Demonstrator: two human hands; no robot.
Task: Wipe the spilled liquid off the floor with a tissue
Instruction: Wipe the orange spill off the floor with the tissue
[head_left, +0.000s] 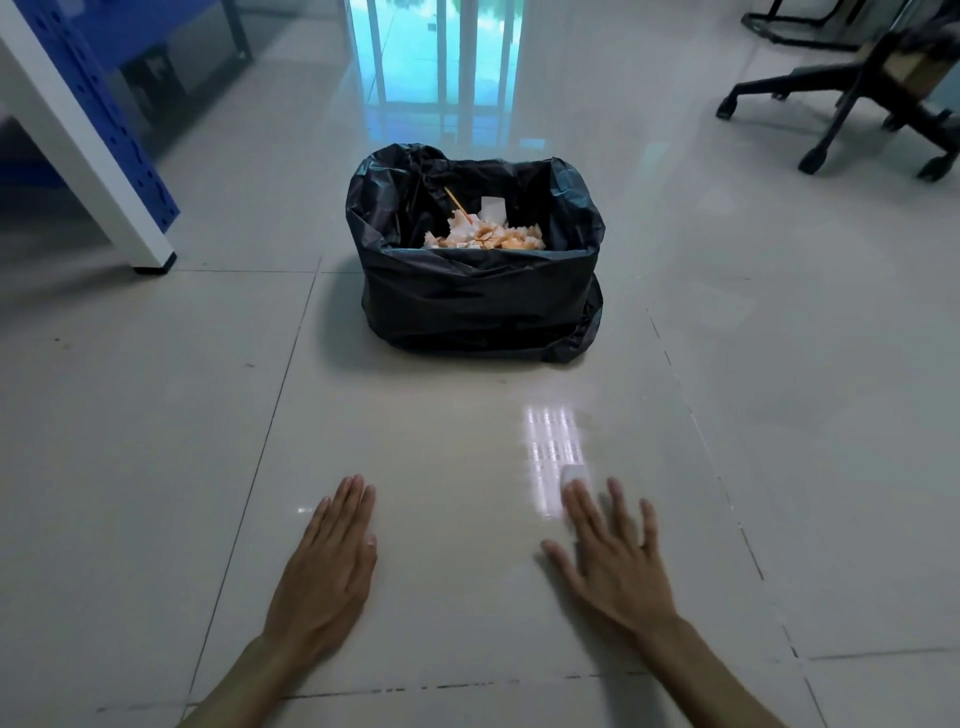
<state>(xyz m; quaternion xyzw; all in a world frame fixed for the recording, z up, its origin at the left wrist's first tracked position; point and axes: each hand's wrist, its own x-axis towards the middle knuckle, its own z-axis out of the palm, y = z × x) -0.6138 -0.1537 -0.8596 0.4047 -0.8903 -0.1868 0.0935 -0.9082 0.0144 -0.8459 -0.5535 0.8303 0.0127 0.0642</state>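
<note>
My left hand (324, 566) hovers flat over the pale tiled floor (441, 545), palm down, fingers together, holding nothing. My right hand (613, 556) is spread palm down to the right of it, fingers apart. A small white piece, maybe a tissue scrap (574, 474), shows just beyond my right index fingertip; I cannot tell whether the finger touches it. Beside it a bright window reflection (553, 441) gleams on the tile. No clear puddle is visible on the tile between my hands.
A bin lined with a black bag (475, 291) stands ahead, holding several orange-stained tissues (485, 236) and a stick. A white table leg (150, 249) and blue rack (104, 104) stand at left. An office chair base (852, 119) is at far right.
</note>
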